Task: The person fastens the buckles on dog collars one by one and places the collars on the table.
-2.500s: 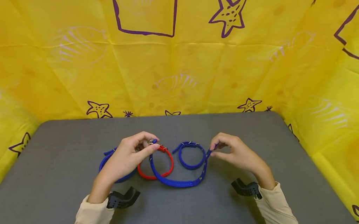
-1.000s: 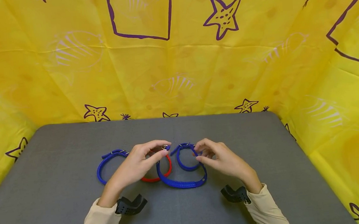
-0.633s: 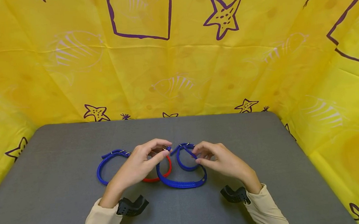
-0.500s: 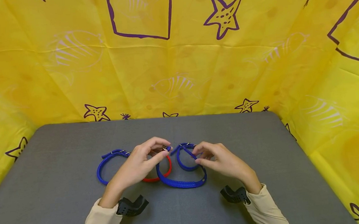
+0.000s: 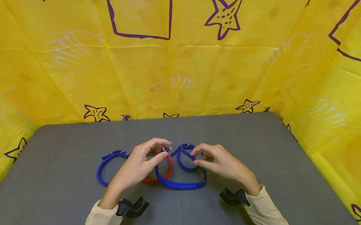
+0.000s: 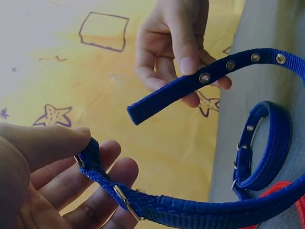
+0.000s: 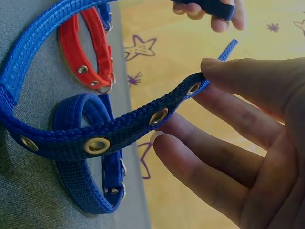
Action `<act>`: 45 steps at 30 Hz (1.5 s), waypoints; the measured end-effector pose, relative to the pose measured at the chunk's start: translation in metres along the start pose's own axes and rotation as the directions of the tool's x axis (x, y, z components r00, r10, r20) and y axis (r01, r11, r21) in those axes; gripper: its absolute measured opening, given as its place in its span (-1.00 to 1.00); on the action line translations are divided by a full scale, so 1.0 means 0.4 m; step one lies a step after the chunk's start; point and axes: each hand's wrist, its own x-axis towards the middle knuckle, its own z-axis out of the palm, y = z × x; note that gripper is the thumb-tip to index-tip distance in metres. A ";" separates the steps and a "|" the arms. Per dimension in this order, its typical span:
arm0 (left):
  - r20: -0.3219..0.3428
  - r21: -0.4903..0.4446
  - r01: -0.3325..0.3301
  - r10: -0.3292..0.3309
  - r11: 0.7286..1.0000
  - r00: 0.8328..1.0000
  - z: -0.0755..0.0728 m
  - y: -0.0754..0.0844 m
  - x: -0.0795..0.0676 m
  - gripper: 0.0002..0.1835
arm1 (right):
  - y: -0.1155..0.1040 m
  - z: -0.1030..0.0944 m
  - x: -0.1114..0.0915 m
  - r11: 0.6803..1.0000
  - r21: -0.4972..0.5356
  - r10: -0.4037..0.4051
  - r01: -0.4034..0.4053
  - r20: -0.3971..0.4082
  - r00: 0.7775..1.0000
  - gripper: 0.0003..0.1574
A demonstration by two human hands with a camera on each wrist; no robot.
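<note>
An unfastened blue collar (image 5: 181, 186) hangs in a loop between my two hands. My left hand (image 5: 144, 160) pinches its buckle end between thumb and fingers; the metal buckle (image 6: 80, 161) and a metal ring (image 6: 126, 201) show in the left wrist view. My right hand (image 5: 220, 161) pinches the holed strap end (image 7: 159, 114) between thumb and fingers. Metal eyelets (image 7: 96, 145) line that strap. Its free tip (image 6: 138, 114) points toward the buckle, with a gap between them.
On the grey table (image 5: 188, 217) lie a buckled blue collar (image 5: 101, 171) at left, a red collar (image 5: 171, 166) partly behind my left hand, and a smaller buckled blue collar (image 5: 185, 168) behind the held strap. A yellow patterned cloth (image 5: 197, 79) stands behind the table.
Since the earliest frame, both hands have come closer together, bringing the strap end toward the buckle end. Over the last half second, the right hand has shifted slightly left.
</note>
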 end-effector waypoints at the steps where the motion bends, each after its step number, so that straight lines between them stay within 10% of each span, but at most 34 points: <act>1: 0.000 -0.008 -0.001 0.001 1.000 1.000 0.001 -0.001 0.001 -0.74 | -0.002 0.001 0.000 1.000 0.003 0.000 0.000 -0.001 1.000 -0.80; 45: 0.093 0.052 0.027 -0.032 0.998 0.995 0.026 -0.009 0.006 -0.78 | -0.020 0.027 0.008 0.994 -0.053 -0.090 0.091 0.015 0.996 -0.79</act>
